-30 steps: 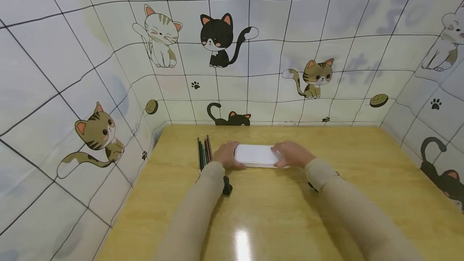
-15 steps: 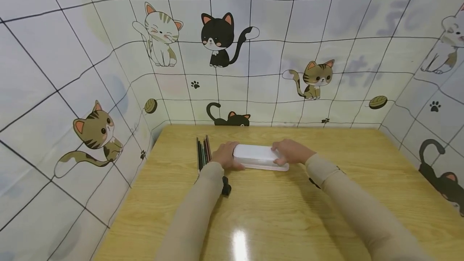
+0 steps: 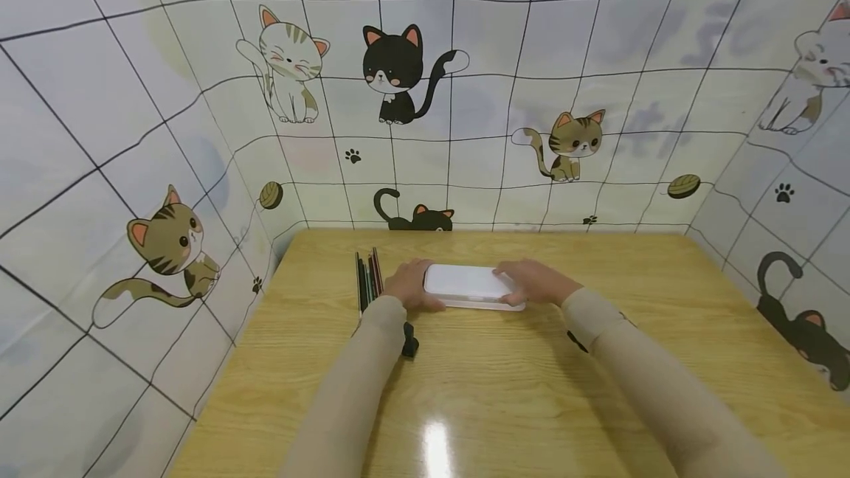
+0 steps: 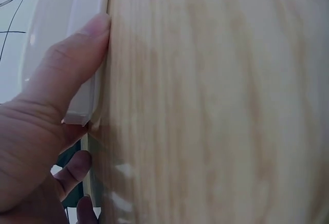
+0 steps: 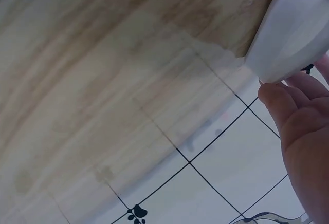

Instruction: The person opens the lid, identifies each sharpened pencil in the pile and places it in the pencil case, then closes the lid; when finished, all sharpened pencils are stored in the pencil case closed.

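A white oblong pencil box [image 3: 461,280] lies on the wooden table, its lid seated over a slightly wider base whose rim shows along the front. My left hand [image 3: 410,286] grips its left end. In the left wrist view the thumb [image 4: 77,54] presses along the box's near side, with the other fingers behind its end. At the opposite end my right hand [image 3: 536,282] holds the box, thumb at the front and fingers over the top. The right wrist view has fingertips at the rounded corner of the box [image 5: 293,23]. Its inside is hidden.
Several dark pencils [image 3: 367,279] lie in a bunch left of the box, close beside my left hand. Behind and at both sides of the table [image 3: 505,382] hangs a white cloth [image 3: 478,109] with grid lines and printed cats.
Half a second ago the box's front side showed taller; now its top sits lower and flatter over the base. Both hands keep their places at the ends.
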### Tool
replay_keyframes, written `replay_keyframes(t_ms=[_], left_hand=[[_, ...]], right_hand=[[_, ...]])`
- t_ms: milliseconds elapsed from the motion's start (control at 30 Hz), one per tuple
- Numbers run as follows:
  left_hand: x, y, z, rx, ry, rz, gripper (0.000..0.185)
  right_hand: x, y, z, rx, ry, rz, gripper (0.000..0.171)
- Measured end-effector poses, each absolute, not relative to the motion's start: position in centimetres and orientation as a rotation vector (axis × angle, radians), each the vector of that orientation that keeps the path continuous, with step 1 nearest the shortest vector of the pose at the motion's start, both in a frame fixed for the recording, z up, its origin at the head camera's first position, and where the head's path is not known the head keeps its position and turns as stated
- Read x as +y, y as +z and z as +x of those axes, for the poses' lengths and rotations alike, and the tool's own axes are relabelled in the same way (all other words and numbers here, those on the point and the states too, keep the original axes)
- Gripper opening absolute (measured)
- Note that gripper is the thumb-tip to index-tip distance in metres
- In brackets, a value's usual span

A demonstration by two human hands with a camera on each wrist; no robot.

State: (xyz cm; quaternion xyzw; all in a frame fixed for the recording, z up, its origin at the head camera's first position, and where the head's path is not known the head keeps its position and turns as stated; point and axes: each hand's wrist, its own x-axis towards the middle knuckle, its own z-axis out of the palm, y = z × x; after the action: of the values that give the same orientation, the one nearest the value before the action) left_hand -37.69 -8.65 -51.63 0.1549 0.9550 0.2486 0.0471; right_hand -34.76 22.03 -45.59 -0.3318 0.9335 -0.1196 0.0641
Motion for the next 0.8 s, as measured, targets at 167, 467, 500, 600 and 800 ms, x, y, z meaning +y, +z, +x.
replay_keyframes(t_ms=[167,467,500,600,800], left_hand=[[-8.9,-51.9,-37.7,2.912,0.750,0.479,0.105],[-8.9,-51.4,-37.7,2.908,0.774,0.487,0.105],[-8.9,-51.4,-37.7,2.903,0.774,0.482,0.105],[-8.9,-51.5,-37.6,2.885,0.793,0.459,0.105],[-8.7,-51.7,-37.5,2.867,0.844,0.425,0.106]], right_hand=[[23.0,-46.5,-34.6,2.800,-0.483,-0.991,0.066],[24.3,-46.5,-33.6,2.813,-0.677,-0.886,0.073],[24.4,-46.5,-33.5,2.805,-0.693,-0.873,0.072],[24.7,-46.6,-33.4,2.790,-0.722,-0.842,0.069],[25.3,-46.6,-33.3,2.802,-0.775,-0.817,0.069]])
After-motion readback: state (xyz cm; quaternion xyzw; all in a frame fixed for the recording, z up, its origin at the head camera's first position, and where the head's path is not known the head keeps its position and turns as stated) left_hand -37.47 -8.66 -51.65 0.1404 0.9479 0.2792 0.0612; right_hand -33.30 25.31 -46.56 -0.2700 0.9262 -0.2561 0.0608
